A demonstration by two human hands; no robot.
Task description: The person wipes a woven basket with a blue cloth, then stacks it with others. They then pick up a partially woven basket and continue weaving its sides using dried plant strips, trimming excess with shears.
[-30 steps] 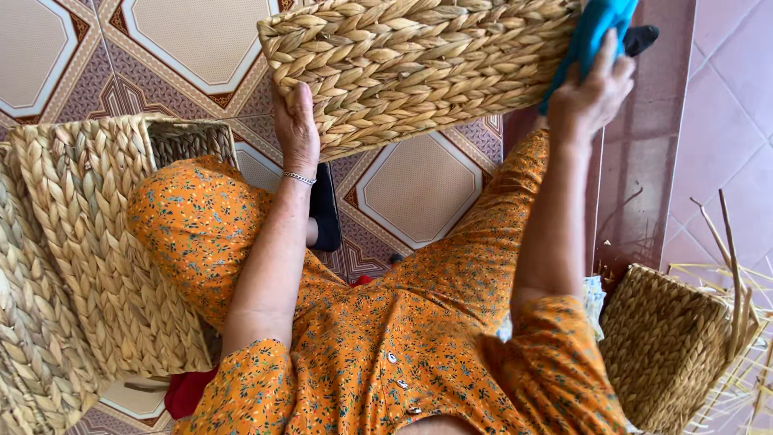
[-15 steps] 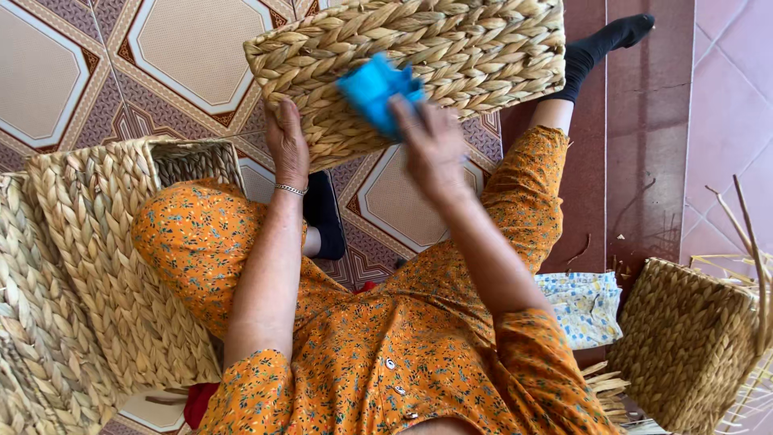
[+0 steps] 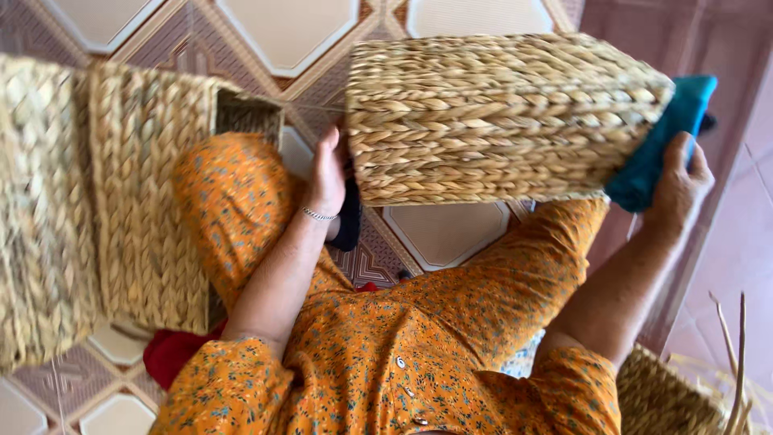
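Observation:
A rectangular woven straw basket [image 3: 491, 121] is held up over my lap, its braided side facing me. My left hand [image 3: 328, 173] presses flat against the basket's left end. My right hand [image 3: 676, 181] grips a blue cloth [image 3: 660, 141] and holds it against the basket's right end. My arms are in orange flowered sleeves, and my legs in the same fabric lie below the basket.
Two larger woven baskets [image 3: 137, 201] stand at my left on the patterned tile floor [image 3: 274, 40]. Another woven basket [image 3: 668, 395] with loose straw stalks [image 3: 737, 362] sits at the lower right. A red cloth [image 3: 165, 354] lies by my left hip.
My right hand with the blue cloth moved from the basket's front face to its right end. The basket has turned and come closer to the camera.

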